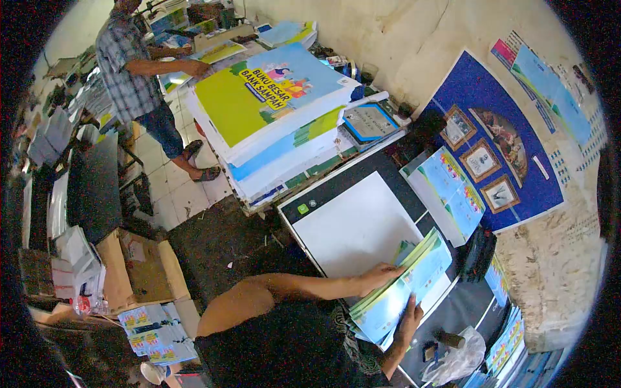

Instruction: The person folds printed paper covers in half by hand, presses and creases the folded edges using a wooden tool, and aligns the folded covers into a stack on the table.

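Observation:
A sheaf of glossy printed sheets [424,266], pale blue with green and yellow edges, is held at a tilt over the worktable. My left hand [378,278] grips its upper left edge, fingers closed on the paper. From the near side my right hand [409,320] holds the sheaf too, its thumb lying on the top sheet. The layers look slightly fanned along the left edge. Beneath is a large white sheet [356,220] on the black-bordered table surface [323,226], partly covered by the sheaf.
A tall stack of printed covers [272,97] stands beyond the table. Another printed sheet [446,194] leans near the wall. A clear plastic bag [459,355] lies to the right. At left are an open cardboard box [139,265] and printed stacks [155,333]. Another person [132,71] stands far left.

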Demonstrator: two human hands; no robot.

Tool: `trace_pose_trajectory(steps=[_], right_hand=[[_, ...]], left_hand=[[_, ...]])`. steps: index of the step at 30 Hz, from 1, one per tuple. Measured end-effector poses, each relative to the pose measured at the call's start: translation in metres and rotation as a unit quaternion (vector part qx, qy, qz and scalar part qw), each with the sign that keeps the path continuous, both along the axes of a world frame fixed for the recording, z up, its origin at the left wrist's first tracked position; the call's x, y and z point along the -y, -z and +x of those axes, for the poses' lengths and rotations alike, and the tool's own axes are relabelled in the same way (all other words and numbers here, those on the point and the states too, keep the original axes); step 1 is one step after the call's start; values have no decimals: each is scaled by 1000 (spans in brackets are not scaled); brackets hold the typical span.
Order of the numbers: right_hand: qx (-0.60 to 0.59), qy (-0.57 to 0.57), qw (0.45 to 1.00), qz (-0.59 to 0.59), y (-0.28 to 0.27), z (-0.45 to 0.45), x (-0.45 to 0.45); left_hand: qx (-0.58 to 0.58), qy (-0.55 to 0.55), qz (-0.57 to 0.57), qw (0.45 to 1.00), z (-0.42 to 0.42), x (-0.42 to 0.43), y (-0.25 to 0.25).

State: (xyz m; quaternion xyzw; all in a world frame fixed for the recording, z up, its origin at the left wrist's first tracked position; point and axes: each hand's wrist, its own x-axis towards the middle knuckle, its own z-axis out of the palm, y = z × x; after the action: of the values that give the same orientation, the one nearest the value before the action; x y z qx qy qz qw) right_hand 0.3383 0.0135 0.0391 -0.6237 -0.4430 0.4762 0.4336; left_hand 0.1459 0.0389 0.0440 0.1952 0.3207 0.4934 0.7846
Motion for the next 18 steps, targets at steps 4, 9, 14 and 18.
trace_pose_trajectory(steps=[4, 9, 14, 18], right_hand=[[19, -35, 999, -26, -8, 6, 1], [92, -54, 993, 51, 26, 43, 5], [491, -89, 838, 221, 17, 34, 11], [487, -154, 820, 260, 37, 48, 2]], left_hand=[[-59, -11, -14, 998, 2, 0, 3], [-142, -27, -17, 989, -39, 2, -22], [-122, -19, 28, 992, -61, -2, -6], [-150, 7, 49, 987, -38, 4, -24]])
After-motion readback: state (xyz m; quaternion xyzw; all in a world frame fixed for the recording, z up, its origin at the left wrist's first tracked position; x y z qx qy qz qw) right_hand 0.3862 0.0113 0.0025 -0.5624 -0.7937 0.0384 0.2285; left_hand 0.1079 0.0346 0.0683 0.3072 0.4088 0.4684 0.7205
